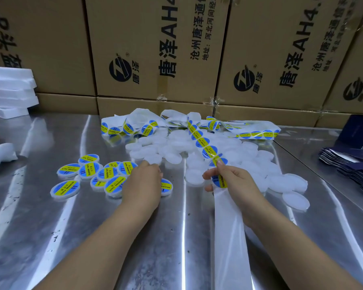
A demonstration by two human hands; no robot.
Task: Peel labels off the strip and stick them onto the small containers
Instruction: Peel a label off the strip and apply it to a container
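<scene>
Stacked cardboard boxes (155, 49) wall off the far edge of a shiny steel counter (40, 227). At its far left corner sits a pile of white foam trays (8, 91). Left of the middle lies a cluster of labelled containers (88, 170), each flat with a blue and yellow sticker on its lid. Just beside them the left hand (144, 183) is palm down, fingertips at the near side of the heap of plain containers (176, 147) in the middle of the counter. Whether this grip pinches a container or only touches one I cannot tell, since the back of the hand hides the fingers. The strip (201, 141) runs from a tangle near the far edge, across the heap, into the right hand (235, 183). That grip pinches the strip between thumb and forefinger, the other fingers curled beneath. A label (219, 181) sits on the strip inside the hand, and bare backing trails from there to the near edge. Dark blue packets (352, 164) lie fanned at the right edge. The step in hand looks like fetching the next plain container while the right hand readies the next label. The next move likely calls for lifting that label's rim cleanly off the backing, centring it on a lid and pressing it flat without creases.
</scene>
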